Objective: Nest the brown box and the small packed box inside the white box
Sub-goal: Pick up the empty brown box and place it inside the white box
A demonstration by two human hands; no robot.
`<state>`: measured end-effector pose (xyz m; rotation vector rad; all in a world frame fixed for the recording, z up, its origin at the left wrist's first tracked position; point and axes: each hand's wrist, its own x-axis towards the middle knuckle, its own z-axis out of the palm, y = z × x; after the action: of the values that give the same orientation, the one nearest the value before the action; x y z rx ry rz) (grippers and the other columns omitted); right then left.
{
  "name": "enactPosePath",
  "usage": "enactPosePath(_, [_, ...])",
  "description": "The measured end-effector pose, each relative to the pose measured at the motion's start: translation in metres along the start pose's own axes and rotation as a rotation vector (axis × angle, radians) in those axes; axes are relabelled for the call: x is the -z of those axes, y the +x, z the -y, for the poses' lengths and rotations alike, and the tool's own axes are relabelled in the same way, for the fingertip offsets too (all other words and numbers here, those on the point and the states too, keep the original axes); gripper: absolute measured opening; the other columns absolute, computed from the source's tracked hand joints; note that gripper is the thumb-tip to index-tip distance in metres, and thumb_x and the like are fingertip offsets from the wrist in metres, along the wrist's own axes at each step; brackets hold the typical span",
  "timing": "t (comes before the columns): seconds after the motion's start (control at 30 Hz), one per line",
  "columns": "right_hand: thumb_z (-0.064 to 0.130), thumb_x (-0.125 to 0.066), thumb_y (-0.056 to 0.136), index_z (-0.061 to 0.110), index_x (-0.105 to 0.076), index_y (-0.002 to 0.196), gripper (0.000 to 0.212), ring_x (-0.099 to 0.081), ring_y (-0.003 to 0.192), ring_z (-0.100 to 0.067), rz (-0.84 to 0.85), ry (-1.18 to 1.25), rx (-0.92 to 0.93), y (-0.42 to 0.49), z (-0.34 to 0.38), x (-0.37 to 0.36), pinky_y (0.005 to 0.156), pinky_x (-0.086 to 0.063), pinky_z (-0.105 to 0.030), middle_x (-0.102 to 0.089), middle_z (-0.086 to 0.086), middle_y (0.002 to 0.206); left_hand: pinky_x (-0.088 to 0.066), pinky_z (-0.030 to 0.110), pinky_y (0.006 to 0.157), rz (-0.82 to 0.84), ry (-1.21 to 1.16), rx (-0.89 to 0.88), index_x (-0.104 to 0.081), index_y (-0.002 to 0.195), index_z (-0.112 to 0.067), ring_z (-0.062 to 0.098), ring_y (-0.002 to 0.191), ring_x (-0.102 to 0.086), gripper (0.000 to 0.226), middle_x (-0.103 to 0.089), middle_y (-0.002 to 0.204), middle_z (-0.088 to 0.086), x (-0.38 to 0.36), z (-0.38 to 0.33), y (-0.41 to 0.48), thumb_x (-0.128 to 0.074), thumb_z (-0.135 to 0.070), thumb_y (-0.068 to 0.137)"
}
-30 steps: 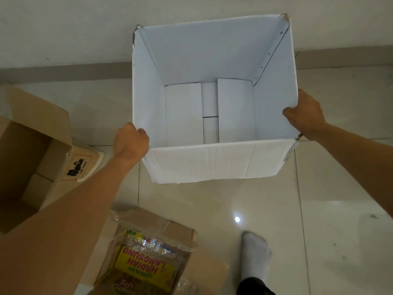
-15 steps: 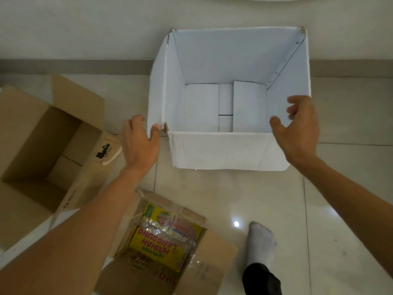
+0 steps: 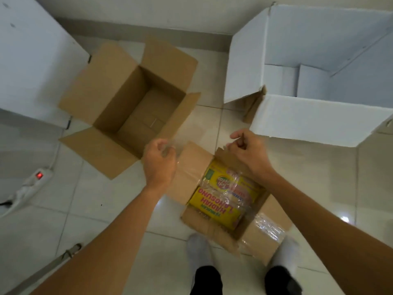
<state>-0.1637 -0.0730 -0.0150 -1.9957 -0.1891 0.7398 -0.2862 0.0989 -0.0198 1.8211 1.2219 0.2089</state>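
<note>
- Glossy floor tiles hold all three boxes, each apart.
- My left hand and right hand, fingers curled, hover at the small packed box's flaps; whether they grip anything, I can't tell.
- Brown box and white box both sit open and empty.
- Nothing is nested yet.

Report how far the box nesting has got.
Done: the white box stands open and empty on the floor. In hand: the left hand and right hand are at the flaps of the small packed box. Left: both it and the empty brown box sit outside the white box.
</note>
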Motion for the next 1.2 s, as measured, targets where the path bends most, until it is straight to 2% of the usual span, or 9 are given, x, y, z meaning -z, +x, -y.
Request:
enactPosePath(0.07, [0.015,-0.064,0.084,0.023,-0.055,0.092,0.015,-0.052,0.055,-0.002,0.053,-0.031,0.028,-0.005,0.011,-0.026,0.052,-0.043,-0.014,-0.056,0.005,0.064,-0.043,0.008,0.065,-0.089,-0.019,0.081,-0.057,0.101,-0.015,0.017,0.089,-0.057,0.017,-0.060,0.098,0.002,0.029,0.020,0.004,-0.062,-0.015,0.085])
enactPosePath(0.13, [0.017,-0.065,0.083,0.022,-0.056,0.094,0.015,-0.050,0.051,0.003,0.106,-0.075,0.052,-0.005,0.021,-0.043,0.050,-0.038,-0.008,-0.055,0.008,0.062,-0.038,0.009,0.056,-0.181,-0.040,0.193,-0.058,0.103,-0.007,0.018,0.086,-0.057,0.021,-0.063,0.099,0.005,0.051,0.036,0.008,-0.063,-0.015,0.084])
enactPosePath(0.37, [0.022,-0.067,0.083,0.016,-0.057,0.101,0.022,-0.054,0.066,-0.012,0.235,-0.299,0.088,0.021,0.061,-0.069,0.064,-0.044,-0.028,-0.062,0.001,0.077,-0.049,0.050,0.090,-0.340,0.006,0.541,-0.043,0.128,-0.010,0.036,0.109,-0.053,0.064,-0.047,0.130,0.017,0.089,0.080,0.035,-0.073,-0.029,0.075])
enactPosePath(0.53, [0.022,-0.064,0.084,0.017,-0.056,0.102,0.020,-0.055,0.081,-0.016,0.250,-0.504,0.182,0.076,0.083,-0.092,0.072,-0.046,-0.029,-0.058,-0.002,0.090,-0.044,0.057,0.093,-0.439,-0.003,0.769,-0.024,0.139,-0.014,0.039,0.118,-0.047,0.100,-0.041,0.137,0.019,0.096,0.128,0.074,-0.078,-0.044,0.060])
enactPosePath(0.63, [0.020,-0.062,0.083,0.020,-0.054,0.106,0.024,-0.051,0.088,-0.015,0.149,-0.571,0.215,0.120,0.091,-0.110,0.071,-0.044,-0.026,-0.053,-0.001,0.101,-0.045,0.053,0.090,-0.465,-0.131,0.885,-0.023,0.139,-0.014,0.038,0.112,-0.051,0.105,-0.046,0.132,0.019,0.096,0.149,0.104,-0.078,-0.050,0.057])
enactPosePath(0.8, [0.020,-0.064,0.083,0.019,-0.045,0.124,0.046,-0.049,0.108,-0.021,-0.062,-0.716,0.296,0.179,0.101,-0.144,0.081,-0.040,-0.027,-0.041,-0.010,0.138,-0.043,0.031,0.072,-0.490,-0.251,0.754,-0.035,0.135,-0.011,0.023,0.085,-0.054,0.087,-0.054,0.108,0.003,0.104,0.170,0.137,-0.077,-0.041,0.066])
enactPosePath(0.93, [0.014,-0.067,0.078,0.018,-0.033,0.135,0.066,-0.039,0.130,-0.034,-0.001,-0.978,0.372,0.224,0.107,-0.149,0.093,-0.046,-0.042,-0.023,-0.014,0.152,-0.044,0.022,0.061,-0.437,-0.299,0.605,-0.050,0.121,-0.014,0.017,0.079,-0.055,0.064,-0.055,0.099,-0.004,0.106,0.179,0.150,-0.080,-0.036,0.069])
enactPosePath(1.07, [0.018,-0.073,0.075,0.020,-0.022,0.143,0.085,-0.015,0.143,-0.041,0.055,-1.015,0.269,0.264,0.103,-0.142,0.110,-0.029,-0.057,-0.003,-0.019,0.159,-0.044,0.012,0.049,-0.401,-0.453,0.555,-0.057,0.119,-0.015,0.002,0.075,-0.060,0.049,-0.063,0.100,-0.006,0.104,0.178,0.155,-0.077,-0.025,0.075])
enactPosePath(1.2, [0.024,-0.076,0.073,0.018,-0.012,0.148,0.098,-0.007,0.145,-0.041,0.098,-1.006,0.129,0.285,0.096,-0.138,0.113,-0.015,-0.062,-0.004,-0.021,0.158,-0.047,0.008,0.049,-0.349,-0.463,0.493,-0.058,0.118,-0.013,-0.001,0.079,-0.060,0.042,-0.064,0.094,-0.010,0.109,0.176,0.159,-0.074,-0.017,0.079])
